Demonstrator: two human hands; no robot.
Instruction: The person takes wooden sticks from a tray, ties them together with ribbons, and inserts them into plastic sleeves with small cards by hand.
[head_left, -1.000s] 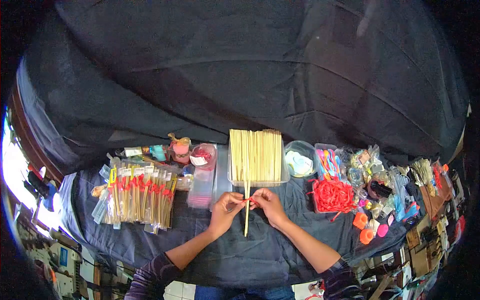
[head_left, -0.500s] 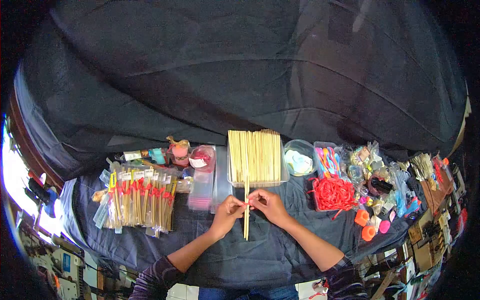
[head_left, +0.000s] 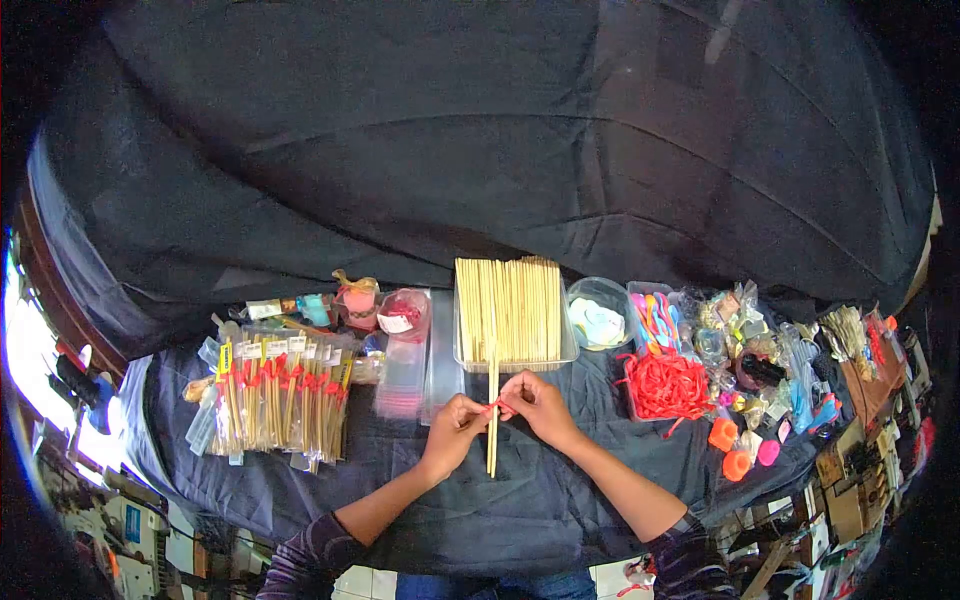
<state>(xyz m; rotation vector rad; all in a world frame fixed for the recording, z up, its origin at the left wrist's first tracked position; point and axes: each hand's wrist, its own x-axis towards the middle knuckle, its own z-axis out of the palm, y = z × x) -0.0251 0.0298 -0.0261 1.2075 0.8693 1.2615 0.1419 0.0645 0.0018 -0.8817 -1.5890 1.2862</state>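
Observation:
A pair of wooden sticks stands lengthwise between my hands, with a small red ribbon around its middle. My left hand pinches the ribbon from the left side of the sticks. From the right, my right hand has thumb and fingers pressed together on the ribbon's other side. Just beyond them, a clear tray holds many upright-lying wooden sticks, and the upper ends of the pair reach its near edge.
Packed stick bundles with red bows lie left, near clear plastic sleeves. On the right are a box of red ribbons, a round tub, colourful spoons and orange pieces.
My right hand has shifted slightly up and its fingers have changed position at the ribbon. The sticks remain between both hands.

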